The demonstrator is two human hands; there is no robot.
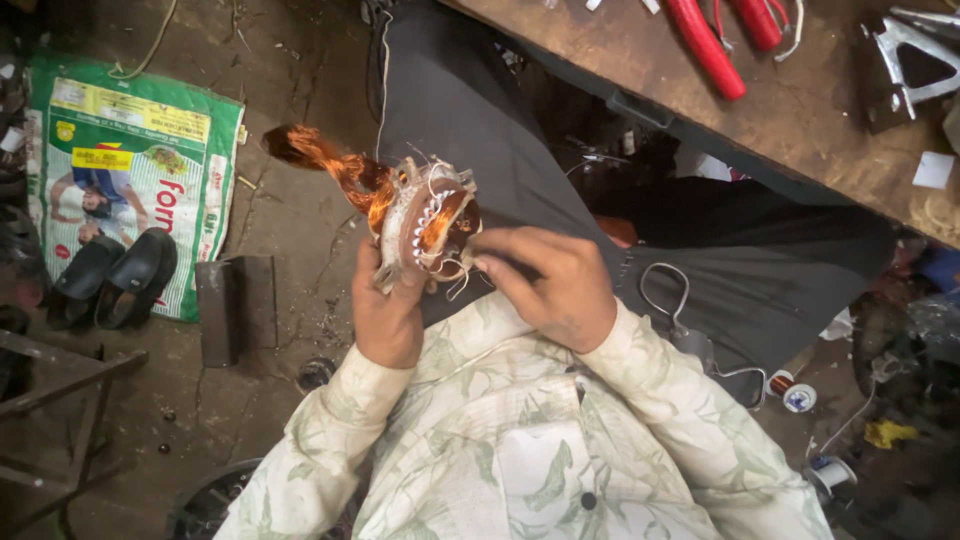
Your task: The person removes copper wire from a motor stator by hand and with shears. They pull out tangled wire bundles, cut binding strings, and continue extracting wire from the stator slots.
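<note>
The left hand [388, 305] grips a motor stator [425, 222] from below, over the person's lap. Loose copper wire [330, 160] trails from it to the far left. The right hand [545, 285] is closed narrow, fingertips [485, 265] pinching at the stator's near-right rim. A workbench [760, 110] stands far right.

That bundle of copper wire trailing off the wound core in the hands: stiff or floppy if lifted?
Probably floppy: the copper wire bundle sags in a loose curve away from the wound core. Its fine strands look apt to snag or kink. The core itself likely feels heavy for its size; the left hand cradles it while the right hand works at its edge.
</note>
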